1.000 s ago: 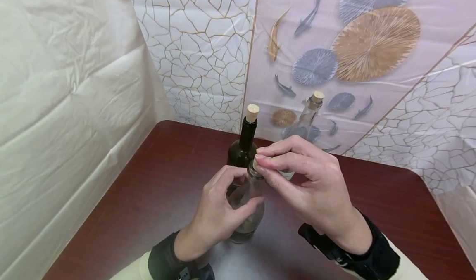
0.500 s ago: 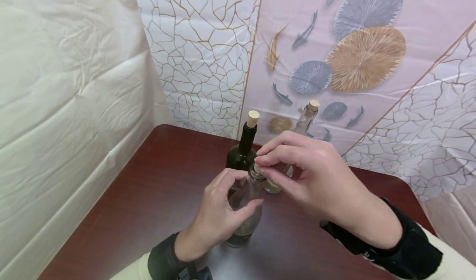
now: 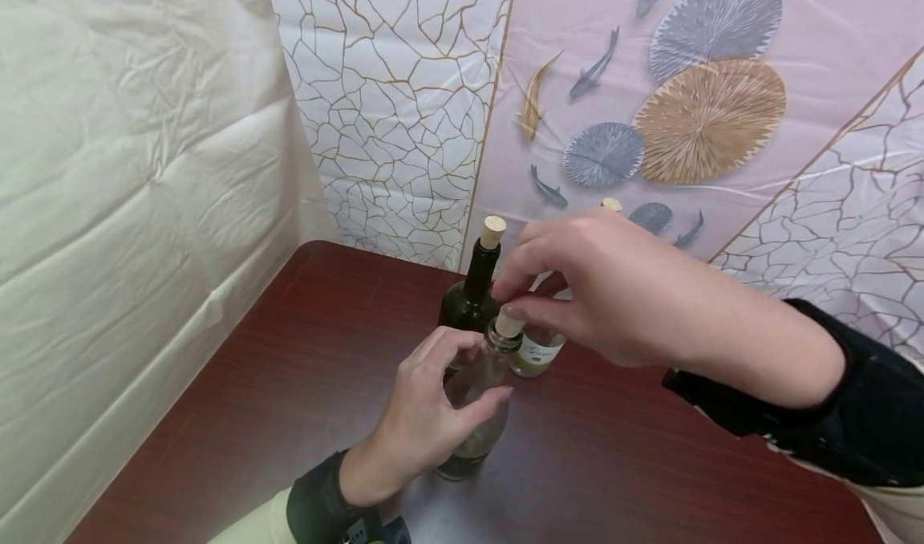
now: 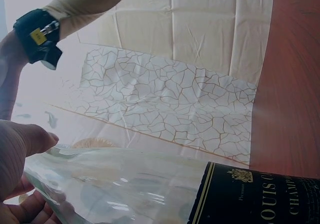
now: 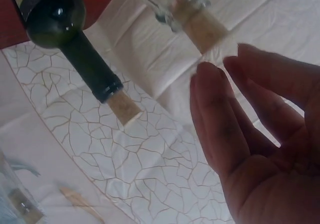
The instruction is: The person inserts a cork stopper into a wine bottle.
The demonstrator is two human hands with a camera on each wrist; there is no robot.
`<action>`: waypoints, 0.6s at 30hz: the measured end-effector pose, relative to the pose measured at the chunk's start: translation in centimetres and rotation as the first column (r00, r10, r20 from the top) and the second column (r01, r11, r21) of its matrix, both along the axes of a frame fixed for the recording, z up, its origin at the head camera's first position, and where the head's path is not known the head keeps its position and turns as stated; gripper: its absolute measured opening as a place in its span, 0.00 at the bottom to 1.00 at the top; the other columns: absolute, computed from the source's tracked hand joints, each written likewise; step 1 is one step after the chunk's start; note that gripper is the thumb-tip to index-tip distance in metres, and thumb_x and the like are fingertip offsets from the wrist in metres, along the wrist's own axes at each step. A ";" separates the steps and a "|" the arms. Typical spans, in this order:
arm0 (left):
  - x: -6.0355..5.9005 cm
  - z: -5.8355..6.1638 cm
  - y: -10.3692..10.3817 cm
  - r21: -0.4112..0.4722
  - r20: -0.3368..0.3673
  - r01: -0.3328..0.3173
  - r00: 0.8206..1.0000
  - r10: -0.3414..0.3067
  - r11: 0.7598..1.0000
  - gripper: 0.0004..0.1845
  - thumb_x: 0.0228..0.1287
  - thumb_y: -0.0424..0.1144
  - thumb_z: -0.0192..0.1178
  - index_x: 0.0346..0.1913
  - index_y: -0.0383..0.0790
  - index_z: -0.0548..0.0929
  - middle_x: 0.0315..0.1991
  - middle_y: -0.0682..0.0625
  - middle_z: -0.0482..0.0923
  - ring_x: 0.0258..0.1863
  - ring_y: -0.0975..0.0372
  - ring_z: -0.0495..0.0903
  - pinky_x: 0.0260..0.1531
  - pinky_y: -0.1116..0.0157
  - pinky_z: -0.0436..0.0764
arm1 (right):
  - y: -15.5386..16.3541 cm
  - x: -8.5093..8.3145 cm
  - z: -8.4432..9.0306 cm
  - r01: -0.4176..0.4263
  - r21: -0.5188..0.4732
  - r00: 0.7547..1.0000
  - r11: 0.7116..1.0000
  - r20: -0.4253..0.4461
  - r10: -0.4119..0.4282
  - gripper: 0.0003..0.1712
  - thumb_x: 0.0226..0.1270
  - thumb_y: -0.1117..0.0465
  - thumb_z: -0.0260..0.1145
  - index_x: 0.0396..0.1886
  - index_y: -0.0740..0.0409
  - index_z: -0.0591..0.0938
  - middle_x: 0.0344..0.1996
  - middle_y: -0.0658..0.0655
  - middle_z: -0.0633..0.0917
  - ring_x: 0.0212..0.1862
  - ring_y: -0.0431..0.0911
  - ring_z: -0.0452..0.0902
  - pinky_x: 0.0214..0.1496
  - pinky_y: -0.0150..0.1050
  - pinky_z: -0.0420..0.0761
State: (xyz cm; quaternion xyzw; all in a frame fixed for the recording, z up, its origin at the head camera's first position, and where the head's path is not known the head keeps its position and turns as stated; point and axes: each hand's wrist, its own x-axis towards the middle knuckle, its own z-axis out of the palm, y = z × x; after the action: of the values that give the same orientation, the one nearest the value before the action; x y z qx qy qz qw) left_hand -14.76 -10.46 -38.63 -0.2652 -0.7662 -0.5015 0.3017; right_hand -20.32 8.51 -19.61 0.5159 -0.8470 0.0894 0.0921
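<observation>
A clear glass bottle (image 3: 476, 444) with a black label (image 4: 260, 194) stands on the table, a cork (image 3: 509, 323) sitting part-way in its mouth. My left hand (image 3: 419, 416) holds this bottle, thumb and fingers curved round its upper part. Over the cork hovers my right hand (image 3: 613, 287); in the right wrist view its loosely bent fingers (image 5: 215, 98) are a little apart from the cork and hold nothing. Behind the clear bottle is a dark green bottle (image 3: 462, 303), its own cork (image 3: 493, 231) sticking up from the neck.
Another clear bottle with a pale label (image 3: 536, 355) stands at the back, mostly hidden by my right hand; its cork (image 3: 612, 205) shows above. Patterned cloth (image 3: 404, 111) hangs behind the dark red table (image 3: 289, 351), and plain cream cloth (image 3: 144, 167) on the left.
My right fingers, which pinched the cork, have let go, and the hand has risen slightly as its forearm swung right. More of the cork shows. The left hand keeps its hold.
</observation>
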 end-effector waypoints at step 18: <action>-0.1 -0.1 -0.1 0.006 0.014 0.020 1.000 -0.020 1.000 0.26 0.53 0.38 0.81 0.52 0.42 0.79 0.44 0.51 0.80 0.42 0.60 0.81 0.37 0.64 0.84 | 0.5 -3.2 -1.7 0.025 0.120 0.995 0.993 0.092 -0.036 0.06 0.68 0.38 0.72 0.31 0.16 0.83 0.34 0.23 0.82 0.38 0.22 0.79 0.37 0.27 0.81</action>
State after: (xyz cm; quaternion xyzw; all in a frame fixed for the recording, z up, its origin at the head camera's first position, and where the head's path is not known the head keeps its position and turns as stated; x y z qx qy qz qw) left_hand -14.88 -10.55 -38.69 -0.2685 -0.7640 -0.5087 0.2922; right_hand -23.48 9.05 -21.27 0.5028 -0.8619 0.0619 0.0226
